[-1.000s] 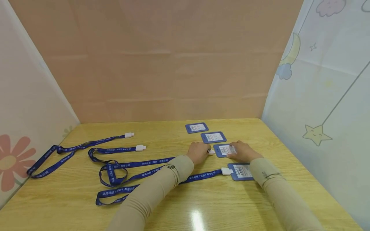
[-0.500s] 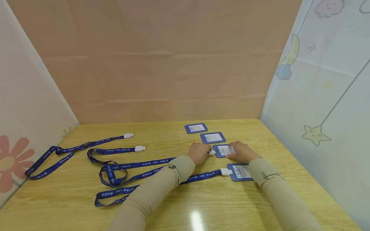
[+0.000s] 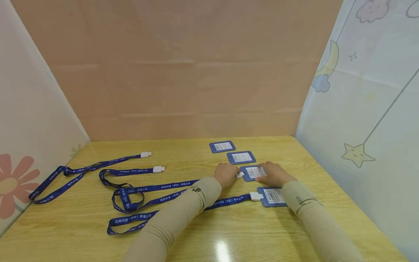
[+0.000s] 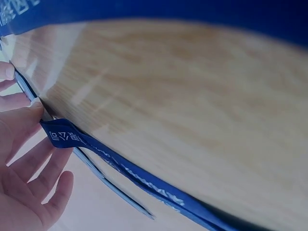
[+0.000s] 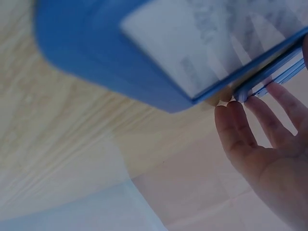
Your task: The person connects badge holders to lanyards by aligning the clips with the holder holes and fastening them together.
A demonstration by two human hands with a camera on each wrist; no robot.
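Note:
In the head view my left hand (image 3: pixel 226 175) pinches the white plastic clip (image 3: pixel 240 175) at the end of a blue lanyard (image 3: pixel 163 185). Right beside the clip is a blue badge holder (image 3: pixel 253 173), its slotted end facing it; whether the two are joined I cannot tell. My right hand (image 3: pixel 276 174) grips the holder's other end. The left wrist view shows the lanyard strap (image 4: pixel 65 134) passing by the thumb and fingers of the left hand (image 4: pixel 29 163). In the right wrist view, the right hand's fingertips (image 5: pixel 250 103) are on the holder's edge.
Nearer me, a lanyard clip (image 3: pixel 256 196) meets another badge holder (image 3: pixel 275 197), partly behind the right sleeve. Two more holders (image 3: pixel 241 157) (image 3: pixel 222 146) lie farther back. Toward the left are two lanyards with white clips (image 3: pixel 158 169) (image 3: pixel 146 154). Cloth walls (image 3: pixel 196 91) enclose the wooden table (image 3: pixel 190 243).
The badge holder in my right hand has shifted slightly left, closer to the clip in my left hand. Both hands keep their hold, and the other things lie as before.

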